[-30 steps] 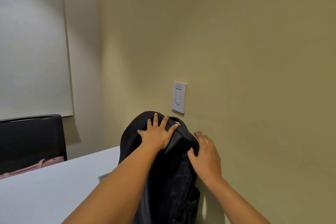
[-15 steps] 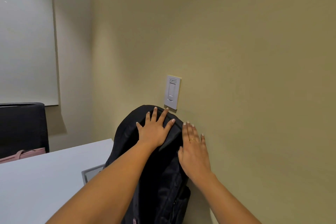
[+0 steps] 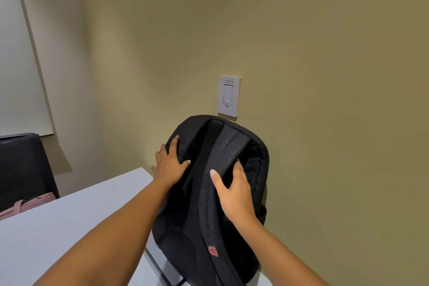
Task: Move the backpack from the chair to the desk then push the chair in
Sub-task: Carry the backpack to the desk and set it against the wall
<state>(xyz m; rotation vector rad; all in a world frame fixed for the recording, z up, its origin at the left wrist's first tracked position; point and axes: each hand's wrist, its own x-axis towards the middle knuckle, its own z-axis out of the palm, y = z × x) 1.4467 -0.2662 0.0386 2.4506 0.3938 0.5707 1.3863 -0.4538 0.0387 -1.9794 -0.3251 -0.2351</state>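
Observation:
The black backpack (image 3: 209, 213) stands upright on the white desk (image 3: 58, 234), close against the olive wall, its straps facing me. My left hand (image 3: 170, 165) is spread on its upper left side, fingers wrapped round the edge. My right hand (image 3: 232, 189) grips the right shoulder strap, thumb on the front and fingers curled behind it. A small red tag shows low on that strap. The chair the backpack came from is out of view.
A white wall switch (image 3: 228, 95) sits just above the backpack. A black chair (image 3: 23, 169) stands at the desk's far left with a pink bag (image 3: 25, 204) on it. A pale board hangs on the left wall. A dark inset panel (image 3: 160, 262) lies in the desk by the backpack's base.
Both hands have slid from the backpack's top down to its sides; the right hand now grips a strap. The view has shifted closer and lower over the backpack.

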